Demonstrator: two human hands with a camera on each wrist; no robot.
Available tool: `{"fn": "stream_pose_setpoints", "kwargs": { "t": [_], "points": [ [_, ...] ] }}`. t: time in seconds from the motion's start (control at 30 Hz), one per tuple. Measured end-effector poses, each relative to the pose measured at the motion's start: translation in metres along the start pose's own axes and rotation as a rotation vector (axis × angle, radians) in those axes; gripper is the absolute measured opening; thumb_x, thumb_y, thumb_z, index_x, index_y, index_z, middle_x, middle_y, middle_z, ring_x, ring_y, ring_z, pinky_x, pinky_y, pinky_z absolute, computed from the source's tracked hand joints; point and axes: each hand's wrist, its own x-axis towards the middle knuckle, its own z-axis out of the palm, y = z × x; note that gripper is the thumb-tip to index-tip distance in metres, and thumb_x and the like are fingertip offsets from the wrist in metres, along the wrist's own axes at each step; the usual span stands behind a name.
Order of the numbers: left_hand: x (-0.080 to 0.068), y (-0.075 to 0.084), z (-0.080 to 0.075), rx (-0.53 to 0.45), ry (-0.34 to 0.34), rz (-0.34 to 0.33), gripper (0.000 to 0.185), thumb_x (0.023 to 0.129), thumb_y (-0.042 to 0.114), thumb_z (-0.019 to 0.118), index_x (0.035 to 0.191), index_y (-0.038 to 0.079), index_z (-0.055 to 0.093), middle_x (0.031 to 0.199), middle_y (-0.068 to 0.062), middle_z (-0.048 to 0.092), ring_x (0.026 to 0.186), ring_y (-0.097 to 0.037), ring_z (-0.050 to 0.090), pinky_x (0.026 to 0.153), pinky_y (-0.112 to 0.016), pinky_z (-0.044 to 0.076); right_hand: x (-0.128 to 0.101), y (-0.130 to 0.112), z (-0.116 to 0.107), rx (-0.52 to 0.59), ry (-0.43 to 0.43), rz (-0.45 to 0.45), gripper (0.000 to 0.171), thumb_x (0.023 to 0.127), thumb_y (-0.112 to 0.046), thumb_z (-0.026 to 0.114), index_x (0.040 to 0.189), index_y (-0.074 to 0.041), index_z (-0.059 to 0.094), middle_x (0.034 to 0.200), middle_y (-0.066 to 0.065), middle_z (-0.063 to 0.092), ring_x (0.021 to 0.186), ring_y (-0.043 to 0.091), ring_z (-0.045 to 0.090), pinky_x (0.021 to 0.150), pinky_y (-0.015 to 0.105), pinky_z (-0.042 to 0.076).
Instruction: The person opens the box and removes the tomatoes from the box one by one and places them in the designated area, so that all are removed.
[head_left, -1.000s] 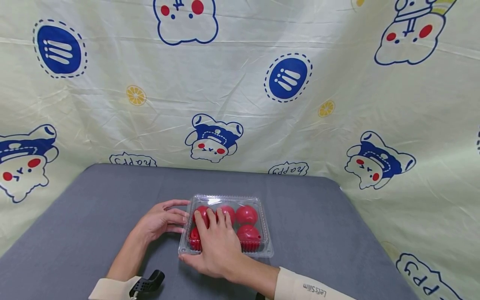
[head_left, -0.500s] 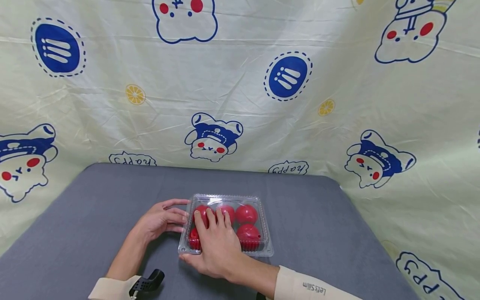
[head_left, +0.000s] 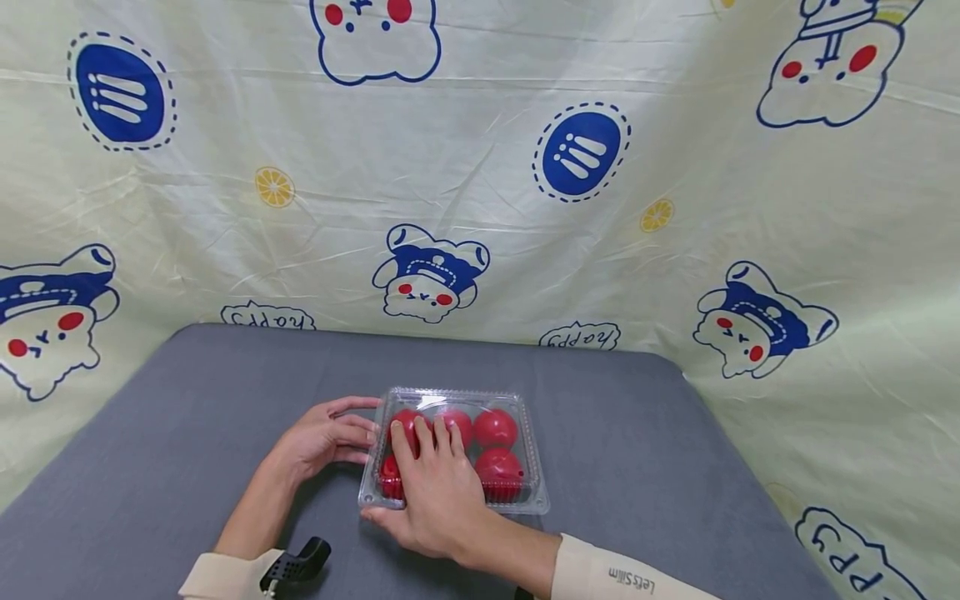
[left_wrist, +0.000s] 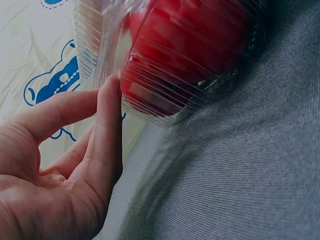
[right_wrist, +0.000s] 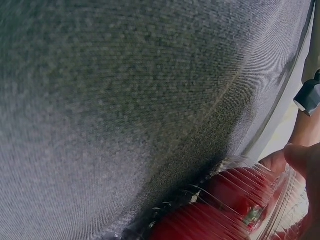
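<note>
A clear plastic clamshell box (head_left: 442, 401) with a ribbed side sits on the grey table, its lid down. Several red tomatoes (head_left: 495, 427) show through it. My right hand (head_left: 438, 500) lies over the left part of the lid, fingers stretched out and thumb along the near left corner; it covers part of the tomatoes. At the box's left side, my left hand (head_left: 330, 433) touches the edge with extended fingers. The left wrist view shows those fingertips (left_wrist: 111, 87) against the rim. In the right wrist view, the right thumb (right_wrist: 300, 157) is by the rim, and most of that hand is out of frame.
Grey cloth (head_left: 622, 467) covers the table. Behind it hangs a pale patterned curtain (head_left: 510, 250) with bear prints. A black wrist device (head_left: 296, 565) is strapped at my left forearm, and a beige sleeve (head_left: 622, 575) covers the right one.
</note>
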Motion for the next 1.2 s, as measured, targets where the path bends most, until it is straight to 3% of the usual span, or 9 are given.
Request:
{"fn": "stream_pose_setpoints", "kwargs": {
  "t": [0.37, 0.87, 1.2],
  "points": [
    [0.0008, -0.0003, -0.0001, -0.008, -0.004, -0.001, 0.058, 0.091, 0.003, 0.07, 0.144, -0.002, 0.047, 0.094, -0.003, 0.076, 0.081, -0.02, 0.076, 0.075, -0.038, 0.064, -0.0005, -0.0001, 0.0012, 0.012, 0.0, 0.009, 0.101, 0.079, -0.077, 0.062, 0.158, -0.021, 0.032, 0.156, 0.01, 0.042, 0.147, 0.037, 0.036, 0.121, 0.054, 0.033],
    [0.0004, 0.0004, 0.0008, -0.014, -0.008, -0.001, 0.057, 0.092, 0.002, 0.069, 0.145, -0.002, 0.047, 0.094, -0.003, 0.076, 0.081, -0.02, 0.076, 0.074, -0.037, 0.064, 0.0, 0.0023, -0.0001, 0.079, -0.038, 0.008, 0.096, 0.084, -0.076, 0.055, 0.16, -0.022, 0.029, 0.159, 0.01, 0.037, 0.15, 0.037, 0.031, 0.125, 0.054, 0.024],
    [0.0004, 0.0, 0.0007, -0.001, -0.004, 0.001, 0.058, 0.092, 0.004, 0.069, 0.145, -0.002, 0.047, 0.095, -0.003, 0.077, 0.083, -0.02, 0.076, 0.075, -0.037, 0.064, 0.0002, 0.0029, -0.0004, 0.066, -0.046, -0.002, 0.095, 0.085, -0.076, 0.053, 0.16, -0.023, 0.029, 0.16, 0.01, 0.038, 0.15, 0.038, 0.031, 0.125, 0.055, 0.023]
  ]
}}
